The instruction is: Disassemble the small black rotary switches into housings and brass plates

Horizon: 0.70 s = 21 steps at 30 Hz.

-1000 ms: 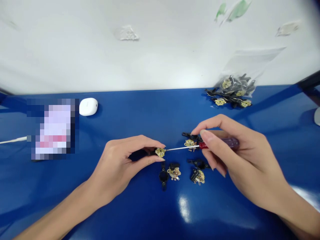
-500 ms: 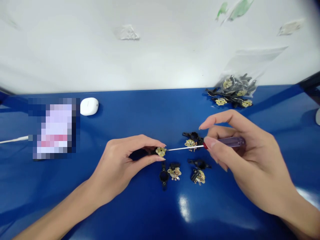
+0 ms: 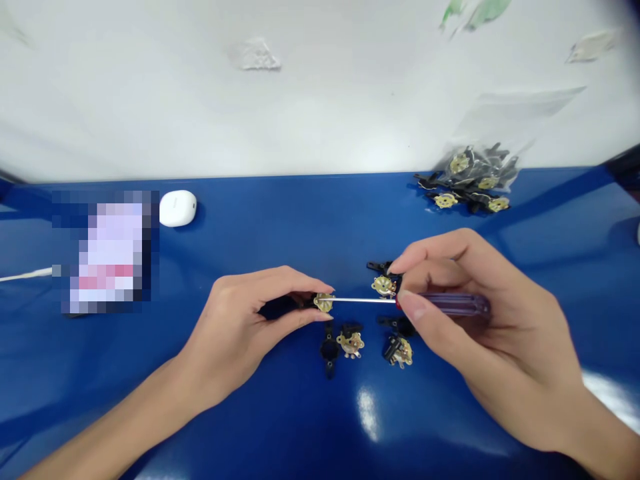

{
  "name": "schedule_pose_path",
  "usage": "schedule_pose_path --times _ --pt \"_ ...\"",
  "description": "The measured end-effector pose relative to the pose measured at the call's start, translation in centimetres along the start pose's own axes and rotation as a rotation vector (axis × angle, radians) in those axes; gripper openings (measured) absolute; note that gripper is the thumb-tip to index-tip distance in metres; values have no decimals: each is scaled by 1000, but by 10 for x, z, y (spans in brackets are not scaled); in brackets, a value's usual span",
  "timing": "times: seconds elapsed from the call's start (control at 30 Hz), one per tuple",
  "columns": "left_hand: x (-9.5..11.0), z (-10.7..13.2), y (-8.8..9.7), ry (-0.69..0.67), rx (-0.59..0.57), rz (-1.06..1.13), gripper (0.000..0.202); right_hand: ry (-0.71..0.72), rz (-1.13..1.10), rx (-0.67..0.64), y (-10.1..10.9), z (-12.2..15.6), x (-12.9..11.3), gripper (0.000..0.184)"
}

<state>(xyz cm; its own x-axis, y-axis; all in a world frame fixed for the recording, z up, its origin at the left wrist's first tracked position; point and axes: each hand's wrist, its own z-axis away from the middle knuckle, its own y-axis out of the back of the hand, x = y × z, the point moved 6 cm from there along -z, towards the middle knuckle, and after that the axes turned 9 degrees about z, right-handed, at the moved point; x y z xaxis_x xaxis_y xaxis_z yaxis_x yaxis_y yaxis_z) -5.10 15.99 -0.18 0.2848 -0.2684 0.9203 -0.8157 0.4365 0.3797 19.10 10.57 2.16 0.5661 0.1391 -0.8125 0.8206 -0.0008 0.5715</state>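
Between thumb and fingertips, my left hand grips a small round brass-coloured part with a black piece behind it, mostly hidden by the fingers. My right hand is closed around the purple handle of a screwdriver with a red collar. Its thin shaft points left, and the tip overlaps the face of the held part. Just below lie a black ring-shaped bracket and a brass part. Another brass part and a further one rest near my right fingers, beside black brackets.
A clear plastic bag with several brass and black parts leans against the white wall at the back right. On the left of the blue table are a blurred phone with a white cable and a white earbud case.
My right hand has moved a little left and the screwdriver tip has gone from the part's right edge to over its face. The left hand still grips the part.
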Motion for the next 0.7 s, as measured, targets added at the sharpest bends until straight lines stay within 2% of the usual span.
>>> schedule_pose_path --times 0.27,0.47,0.7 --pt "-1 1 0 32 13 -8 13 -20 -49 -21 -2 -1 4 21" --pt "0 1 0 3 5 -17 12 -38 -81 -44 -4 -6 3 15" --pt "1 2 -1 -16 -24 -45 12 -121 -232 -39 -10 -8 0 10"
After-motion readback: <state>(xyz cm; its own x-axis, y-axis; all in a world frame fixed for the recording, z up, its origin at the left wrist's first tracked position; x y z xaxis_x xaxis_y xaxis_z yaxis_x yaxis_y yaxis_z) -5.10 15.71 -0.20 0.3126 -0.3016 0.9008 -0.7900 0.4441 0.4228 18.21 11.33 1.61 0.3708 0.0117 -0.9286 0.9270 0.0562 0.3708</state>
